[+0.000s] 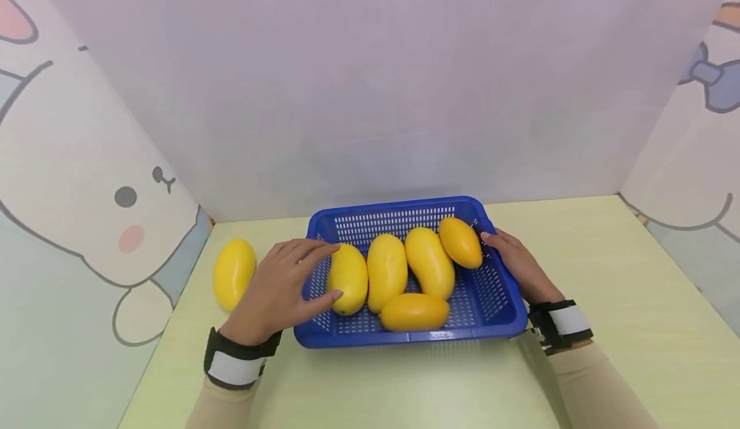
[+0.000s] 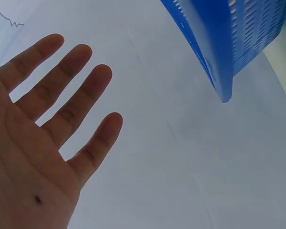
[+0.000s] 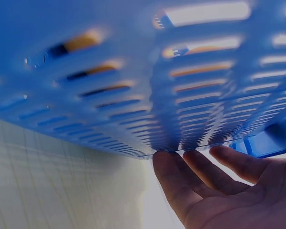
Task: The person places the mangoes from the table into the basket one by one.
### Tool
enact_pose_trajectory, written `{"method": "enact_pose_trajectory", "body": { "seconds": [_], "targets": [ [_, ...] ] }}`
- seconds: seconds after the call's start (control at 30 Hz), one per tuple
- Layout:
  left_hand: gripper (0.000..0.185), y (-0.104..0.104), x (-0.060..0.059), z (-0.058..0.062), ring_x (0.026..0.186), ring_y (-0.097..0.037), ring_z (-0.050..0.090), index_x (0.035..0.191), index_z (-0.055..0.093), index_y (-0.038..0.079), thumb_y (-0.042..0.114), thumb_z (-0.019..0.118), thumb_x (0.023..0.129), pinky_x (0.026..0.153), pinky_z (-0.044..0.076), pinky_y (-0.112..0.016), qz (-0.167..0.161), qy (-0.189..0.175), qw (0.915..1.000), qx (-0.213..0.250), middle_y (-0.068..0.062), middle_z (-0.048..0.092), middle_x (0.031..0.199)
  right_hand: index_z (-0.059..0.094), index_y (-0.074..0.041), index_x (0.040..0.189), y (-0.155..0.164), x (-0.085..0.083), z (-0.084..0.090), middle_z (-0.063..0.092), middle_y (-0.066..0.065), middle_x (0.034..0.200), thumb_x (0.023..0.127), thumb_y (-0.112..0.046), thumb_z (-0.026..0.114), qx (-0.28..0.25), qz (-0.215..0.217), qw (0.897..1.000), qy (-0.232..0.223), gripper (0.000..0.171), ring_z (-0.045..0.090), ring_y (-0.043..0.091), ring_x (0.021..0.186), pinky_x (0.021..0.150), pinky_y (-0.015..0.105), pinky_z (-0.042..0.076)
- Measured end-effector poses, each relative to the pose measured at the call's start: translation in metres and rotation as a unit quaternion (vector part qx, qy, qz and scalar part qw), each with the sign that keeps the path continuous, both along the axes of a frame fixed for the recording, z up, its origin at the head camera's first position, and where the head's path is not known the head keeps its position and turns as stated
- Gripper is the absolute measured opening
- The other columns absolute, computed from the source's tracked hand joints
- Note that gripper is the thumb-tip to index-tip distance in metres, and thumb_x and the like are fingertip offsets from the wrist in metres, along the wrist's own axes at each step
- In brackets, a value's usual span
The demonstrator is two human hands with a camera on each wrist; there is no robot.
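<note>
A blue perforated plastic basket holds several yellow mangoes, one of them a mango at its left end. My right hand grips the basket's right side, thumb over the rim. In the right wrist view, fingertips touch the basket's perforated outer wall. Spread and holding nothing, my left hand is at the basket's left side, its fingertips overlapping the leftmost mango in the head view. The left wrist view shows its fingers apart from the basket.
Another yellow mango lies on the pale green table, left of the basket and just beyond my left hand. A plain pale wall rises behind the table, and cartoon-printed panels flank both sides.
</note>
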State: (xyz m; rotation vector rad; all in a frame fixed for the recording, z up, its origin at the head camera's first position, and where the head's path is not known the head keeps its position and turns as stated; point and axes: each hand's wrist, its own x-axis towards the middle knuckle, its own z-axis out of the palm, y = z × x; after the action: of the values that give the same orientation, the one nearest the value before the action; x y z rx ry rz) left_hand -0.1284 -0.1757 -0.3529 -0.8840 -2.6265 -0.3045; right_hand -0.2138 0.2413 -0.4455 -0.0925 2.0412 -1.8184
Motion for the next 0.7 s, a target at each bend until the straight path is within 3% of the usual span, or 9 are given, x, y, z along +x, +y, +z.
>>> {"method": "enact_pose_trajectory", "body": {
  "seconds": [0.37,0.7],
  "targets": [
    [0.066,-0.011,0.004,-0.007,0.122,-0.028,0.056,0.138,0.062,0.013,0.053,0.070,0.086,0.101,0.044,-0.051,0.021,-0.018,0.9995,0.017,-0.006,0.065,0.130,0.018,-0.011,0.162,0.000,-0.001,-0.002,0.051,0.030,0.135,0.105,-0.054,0.041,-0.004,-0.004,1.000,0.004,0.076,0.068,0.036,0.100,0.080,0.049,0.060],
    [0.064,-0.016,0.003,-0.010,0.121,-0.027,0.056,0.137,0.062,0.014,0.052,0.069,0.087,0.100,0.045,-0.050,0.025,-0.014,0.9992,0.027,-0.005,0.065,0.129,0.018,-0.011,0.162,0.001,0.000,-0.001,0.051,0.030,0.134,0.104,-0.055,0.042,-0.005,-0.005,1.000,0.000,0.076,0.068,0.036,0.100,0.080,0.048,0.060]
  ]
}}
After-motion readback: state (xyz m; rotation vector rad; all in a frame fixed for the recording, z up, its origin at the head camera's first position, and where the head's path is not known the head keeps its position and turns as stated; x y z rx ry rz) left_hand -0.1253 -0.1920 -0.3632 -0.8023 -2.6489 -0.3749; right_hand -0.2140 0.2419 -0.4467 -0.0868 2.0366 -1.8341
